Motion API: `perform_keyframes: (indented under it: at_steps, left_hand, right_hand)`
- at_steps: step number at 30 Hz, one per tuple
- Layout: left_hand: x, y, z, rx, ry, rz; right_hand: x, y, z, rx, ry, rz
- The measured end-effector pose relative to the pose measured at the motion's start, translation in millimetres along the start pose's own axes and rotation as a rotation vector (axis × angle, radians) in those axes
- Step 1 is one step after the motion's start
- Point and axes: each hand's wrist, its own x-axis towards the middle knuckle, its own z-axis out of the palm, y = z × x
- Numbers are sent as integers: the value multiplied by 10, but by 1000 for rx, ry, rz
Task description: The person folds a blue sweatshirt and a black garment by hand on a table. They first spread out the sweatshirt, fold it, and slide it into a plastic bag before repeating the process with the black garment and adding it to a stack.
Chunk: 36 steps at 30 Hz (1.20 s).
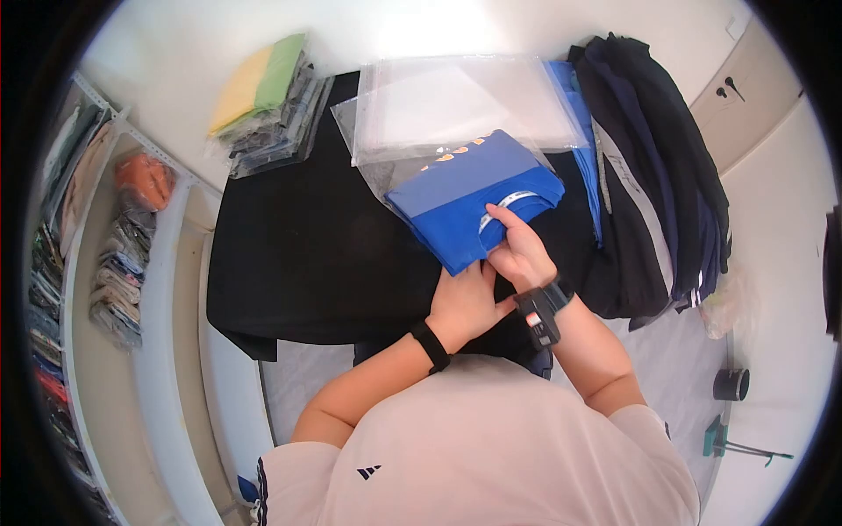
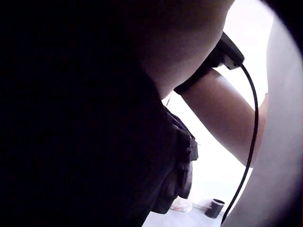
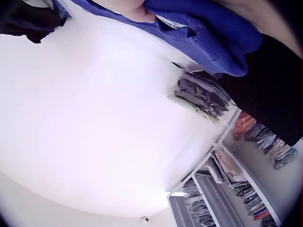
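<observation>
In the head view a folded blue garment (image 1: 517, 188) is tilted above the black-covered table (image 1: 289, 254). Its far part looks paler, as if under clear film, with small orange-and-white prints along the far edge. My right hand (image 1: 522, 254) grips the near side by the white-lettered neckline, one digit on top. My left hand (image 1: 465, 302) lies under the near corner, its fingertips hidden by the cloth and its thumb spread toward the right wrist. The right wrist view shows the blue cloth (image 3: 203, 42) and part of the right hand (image 3: 128, 9). The left wrist view is mostly dark.
Clear plastic bags (image 1: 456, 101) lie at the back of the table. Bagged garments (image 1: 272, 131) are stacked at the back left, and dark clothes (image 1: 649, 175) are heaped on the right. Shelves (image 1: 132, 228) with bagged clothes stand at the left; a black bin (image 1: 731, 384) stands at the lower right.
</observation>
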Motion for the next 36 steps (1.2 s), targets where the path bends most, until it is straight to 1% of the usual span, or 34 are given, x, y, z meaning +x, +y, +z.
perform_keyframes:
  at_steps: [3,5,6,7,9,10,11,13,14,15,17,18,19,20,21,22,24,26,27,29,30,31,32,33,34,36]
  left_hand:
    - [-5,9,26,86,86,21]
    - [-13,21,-7,171,103,65]
    - [-15,12,1,147,89,58]
    - [-13,1,7,159,106,67]
    - [-24,-13,17,124,137,120]
    - [-31,-15,13,157,156,136]
    - [-43,-20,11,165,167,141]
    - [-84,-32,4,147,121,129]
    - [-139,-56,-21,153,186,176]
    - [-209,-86,-48,153,195,177]
    - [-346,-156,-101,142,193,128]
    - [-412,-166,-106,181,255,99]
    - [-420,-187,-109,179,266,94]
    - [-436,-203,-104,228,317,122]
    - [-447,-216,-99,278,363,149]
    - [-436,-234,-96,254,323,147]
    - [-436,-253,-92,237,333,149]
    - [-445,-270,-75,217,335,151]
    - [-448,-273,-67,222,342,150]
    - [-443,-279,-53,228,337,132]
    - [-447,-273,-54,242,326,118]
    - [-444,-270,-61,249,330,119]
    - [-446,-266,-62,248,332,123]
    - [-449,-266,-62,247,333,128]
    - [-448,-274,-52,250,328,119]
    - [-446,-268,-52,258,327,125]
  right_hand:
    - [403,-14,124,13,-71,26]
    - [630,-15,253,-9,-4,52]
    - [689,2,335,-15,-41,17]
    - [824,-1,357,-18,-62,8]
    - [1108,-4,377,-36,-90,73]
    - [1167,-30,403,-133,-72,57]
    - [1359,-113,246,-136,-85,51]
    - [1219,-278,347,-175,-656,496]
    - [1182,-45,404,-136,-67,87]
    - [1001,-30,452,-135,11,55]
    - [956,106,309,-119,-63,-48]
    - [925,160,318,-129,-71,-51]
    - [904,230,335,-75,-54,-57]
    - [893,276,355,-21,-34,-59]
    - [908,294,380,-29,-37,-52]
    - [935,309,421,-14,-70,-48]
    - [1071,308,490,-3,-113,-43]
    - [1382,296,432,-59,-226,7]
    - [1458,273,451,-62,-234,9]
    - [1612,230,497,-199,-158,46]
    - [1608,268,619,-178,-100,10]
    - [1784,202,558,-177,-108,10]
    - [2089,93,366,-212,-253,167]
    - [2073,45,412,-246,-396,323]
    - [2069,96,474,-245,-401,322]
    - [1956,245,648,-79,-234,44]
